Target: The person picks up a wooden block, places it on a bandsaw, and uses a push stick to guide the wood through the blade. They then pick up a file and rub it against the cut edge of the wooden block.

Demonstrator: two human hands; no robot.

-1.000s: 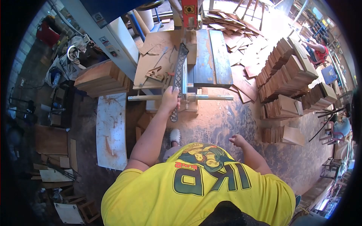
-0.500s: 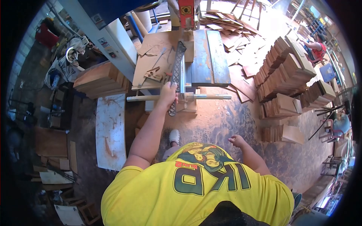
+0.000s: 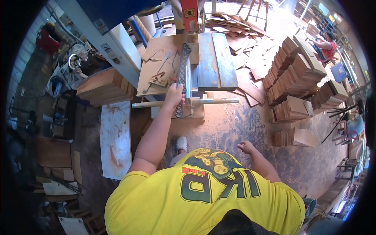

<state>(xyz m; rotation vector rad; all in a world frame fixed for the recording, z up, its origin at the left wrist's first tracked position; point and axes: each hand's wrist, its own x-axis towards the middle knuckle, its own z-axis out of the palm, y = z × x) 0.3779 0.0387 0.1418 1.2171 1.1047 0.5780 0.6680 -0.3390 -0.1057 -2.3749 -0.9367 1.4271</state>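
At the front edge of the band saw table (image 3: 206,58), my left hand (image 3: 175,95) is closed round a dark lattice bar (image 3: 182,72). The bar runs lengthwise along the metal fence (image 3: 188,80), and its near end sticks out below my fingers over the round rail (image 3: 219,101). My right hand (image 3: 246,147) hangs low by my body, above the floor; its fingers are curled in and nothing shows in them. On the wooden board (image 3: 156,64) left of the bar lie a small wooden piece (image 3: 158,79) and thin tools (image 3: 166,57).
A red guard (image 3: 190,15) stands over the table, with another person's arm (image 3: 177,8) behind it. Stacked boards (image 3: 291,72) rise at the right, more boards (image 3: 105,84) at the left. Loose panels (image 3: 244,47) cover the floor behind. Another person (image 3: 327,47) sits far right.
The view has shifted slightly. My left hand stays closed round the lattice bar, which has moved a little away from me. My right hand looks much the same.
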